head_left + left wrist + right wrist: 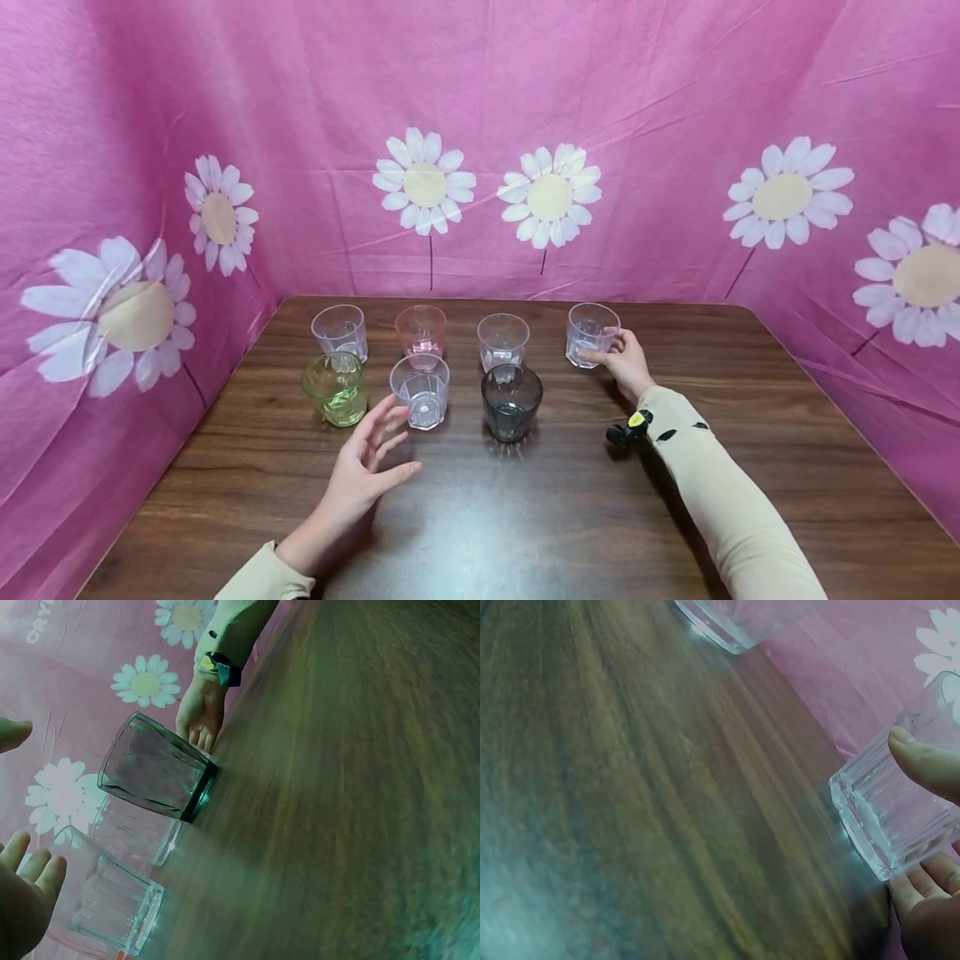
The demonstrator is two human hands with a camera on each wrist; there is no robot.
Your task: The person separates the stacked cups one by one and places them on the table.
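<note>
At the back right of the table, my right hand [624,360] holds a clear plastic cup [587,321] upright, thumb on its near side. In the right wrist view the thumb lies along the wall of this cup [892,810] and the fingers are around its other side. My left hand [367,467] hovers in front of a clear cup [423,396] in the front row, fingers spread and holding nothing. Its fingertips overlap that cup in the head view. To its left stands a green cup [337,396]; on the right is a dark grey cup [512,408].
Along the back row stand a clear cup [340,329] at the left, a pink cup [421,329] and another clear cup [503,337]. The brown wooden table [570,517] is walled by a pink cloth [315,92] with daisies.
</note>
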